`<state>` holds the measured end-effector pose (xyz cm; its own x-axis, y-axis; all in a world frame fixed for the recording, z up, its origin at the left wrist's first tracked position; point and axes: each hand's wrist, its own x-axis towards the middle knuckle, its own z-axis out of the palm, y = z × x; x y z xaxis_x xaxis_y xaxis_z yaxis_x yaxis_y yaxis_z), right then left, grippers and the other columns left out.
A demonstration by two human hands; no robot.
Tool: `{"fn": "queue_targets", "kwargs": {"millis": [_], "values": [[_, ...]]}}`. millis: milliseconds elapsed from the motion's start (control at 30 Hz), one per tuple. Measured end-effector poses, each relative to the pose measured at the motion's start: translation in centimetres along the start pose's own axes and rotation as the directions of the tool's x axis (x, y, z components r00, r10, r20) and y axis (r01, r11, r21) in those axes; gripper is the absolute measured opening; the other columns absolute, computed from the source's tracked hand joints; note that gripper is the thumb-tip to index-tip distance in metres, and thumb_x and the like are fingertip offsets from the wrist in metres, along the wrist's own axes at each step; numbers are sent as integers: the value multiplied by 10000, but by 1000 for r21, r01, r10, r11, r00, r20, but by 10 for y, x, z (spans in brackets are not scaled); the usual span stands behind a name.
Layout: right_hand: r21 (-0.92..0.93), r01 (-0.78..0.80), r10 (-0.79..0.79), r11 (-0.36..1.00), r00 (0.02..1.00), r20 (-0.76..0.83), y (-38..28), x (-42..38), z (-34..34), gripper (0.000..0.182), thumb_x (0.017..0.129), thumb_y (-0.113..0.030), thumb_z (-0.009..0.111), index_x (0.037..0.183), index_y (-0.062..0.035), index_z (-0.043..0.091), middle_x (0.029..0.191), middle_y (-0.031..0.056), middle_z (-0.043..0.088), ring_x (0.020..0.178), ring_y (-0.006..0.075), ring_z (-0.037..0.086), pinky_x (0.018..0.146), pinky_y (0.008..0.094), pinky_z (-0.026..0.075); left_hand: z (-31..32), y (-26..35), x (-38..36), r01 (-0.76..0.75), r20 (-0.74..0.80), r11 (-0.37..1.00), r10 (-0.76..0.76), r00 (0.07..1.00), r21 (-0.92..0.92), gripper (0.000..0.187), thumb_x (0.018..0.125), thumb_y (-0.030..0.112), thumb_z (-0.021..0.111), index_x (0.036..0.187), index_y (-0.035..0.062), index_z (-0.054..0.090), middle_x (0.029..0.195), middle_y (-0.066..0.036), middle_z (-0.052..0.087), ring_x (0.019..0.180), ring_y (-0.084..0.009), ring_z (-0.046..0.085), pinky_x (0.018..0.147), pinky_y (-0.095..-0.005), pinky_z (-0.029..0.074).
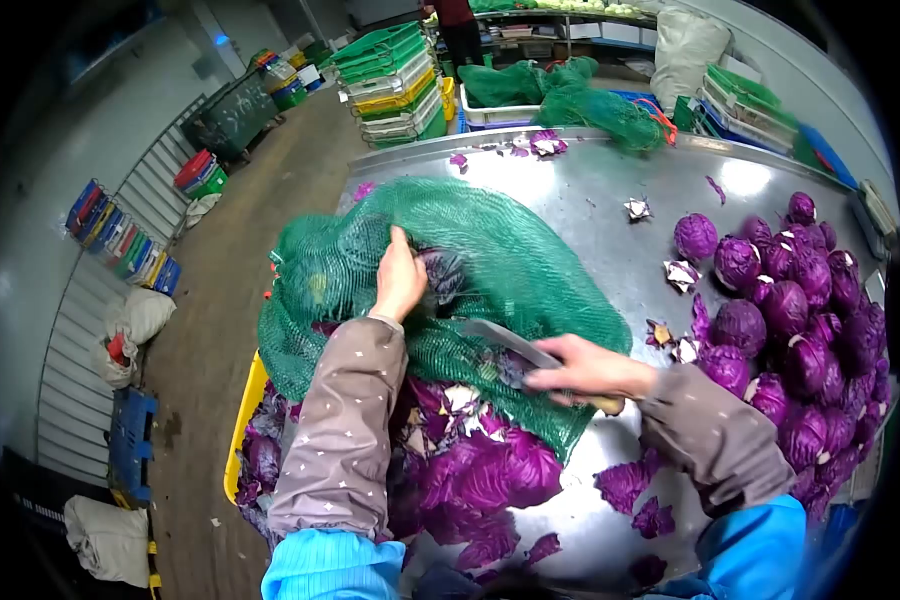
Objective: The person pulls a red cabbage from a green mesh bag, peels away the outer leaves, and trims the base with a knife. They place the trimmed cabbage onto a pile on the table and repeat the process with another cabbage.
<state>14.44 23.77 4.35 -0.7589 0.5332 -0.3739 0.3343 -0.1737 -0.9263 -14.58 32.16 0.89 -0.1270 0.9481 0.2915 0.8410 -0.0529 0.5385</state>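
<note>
A green mesh bag (530,255) lies over the metal table (620,240), with dark cabbage (443,275) showing at its opening. My left hand (400,278) is closed at the bag's opening, beside that cabbage; its grip is partly hidden. My right hand (592,370) is wrapped round the handle of a knife (510,342), whose blade points left over the mesh. Loose purple leaves and pale cut pieces (490,465) lie below the bag, near my left sleeve.
Trimmed purple cabbages (785,305) are heaped at the right. A yellow crate (247,425) of leaves stands at the table's left edge. Stacked crates (390,85), another green net (595,105) and a person (457,30) are farther back.
</note>
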Motion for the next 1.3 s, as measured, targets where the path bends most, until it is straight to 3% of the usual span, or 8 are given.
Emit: {"fn": "queue_targets", "kwargs": {"millis": [133, 233, 500, 767, 967, 1100, 1233, 1300], "values": [[253, 158, -99, 954, 967, -233, 25, 123, -11, 477, 887, -246, 610, 1257, -3, 432, 861, 54, 584, 489, 84, 524, 379, 211, 401, 26, -12, -8, -217, -226, 969, 239, 944, 118, 632, 800, 46, 572, 1331, -79, 253, 1078, -290, 496, 933, -457, 543, 839, -477, 450], [194, 216, -85, 957, 848, -524, 29, 179, -35, 545, 902, -287, 572, 1304, 20, 371, 921, 108, 588, 483, 112, 528, 394, 245, 414, 17, 3, -39, -145, 30, 938, 142, 989, 314, 597, 786, 87, 619, 1305, 6, 334, 1045, -236, 479, 917, -415, 546, 816, -478, 462], [460, 184, -75, 869, 966, -246, 23, 220, -60, 626, 886, -475, 556, 1291, -15, 430, 1145, 130, 594, 669, 160, 649, 414, 215, 436, 55, -20, -44, -18, -12, 891, 26, 1000, 455, 643, 709, 350, 737, 1129, -47, 455, 1016, -229, 542, 967, -374, 520, 798, -448, 420], [561, 136, 120, 816, 911, -395, 81, 174, -30, 441, 849, -456, 606, 1005, -47, 559, 694, 64, 572, 515, 130, 458, 470, 251, 347, 41, 17, -88, 128, 33, 989, -125, 992, -76, 758, 722, 269, 720, 1318, -14, 346, 1125, -273, 435, 1005, -408, 458, 913, -455, 385], [581, 234, -132, 780, 968, -213, 72, 71, -21, 420, 864, -391, 583, 1020, -3, 538, 697, 50, 603, 422, 109, 495, 375, 221, 376, -48, 76, -146, -216, -59, 975, 214, 975, -42, 626, 730, 144, 720, 1289, 51, 452, 1193, -139, 437, 1022, -266, 471, 853, -352, 441], [487, 138, -92, 862, 989, -117, 54, 4, 15, 449, 831, -303, 657, 1124, -5, 491, 628, 0, 516, 399, 56, 463, 360, 189, 374, -60, 87, -206, 208, 354, 854, -29, 935, -477, 916, 696, 231, 789, 1415, 57, 249, 1377, -152, 311, 1210, -266, 398, 931, -335, 426], [130, -228, 218, 965, 972, 91, 46, -44, 54, 619, 813, -350, 708, 1279, -32, 455, 722, -25, 542, 480, 31, 484, 396, 181, 401, -5, 82, -303, 347, 308, 632, -175, 935, -693, 1032, 633, 305, 833, 1399, 21, 203, 1334, -207, 296, 1255, -323, 317, 1060, -433, 271], [67, -98, 92, 993, 992, 84, 73, -49, 81, 662, 797, -369, 723, 1296, -28, 454, 770, -1, 546, 544, 50, 505, 427, 192, 437, 23, 80, -356, 444, 319, 554, -311, 895, -704, 1025, 619, 288, 838, 1392, 24, 219, 1328, -193, 306, 1249, -307, 326, 1059, -425, 273]]}}
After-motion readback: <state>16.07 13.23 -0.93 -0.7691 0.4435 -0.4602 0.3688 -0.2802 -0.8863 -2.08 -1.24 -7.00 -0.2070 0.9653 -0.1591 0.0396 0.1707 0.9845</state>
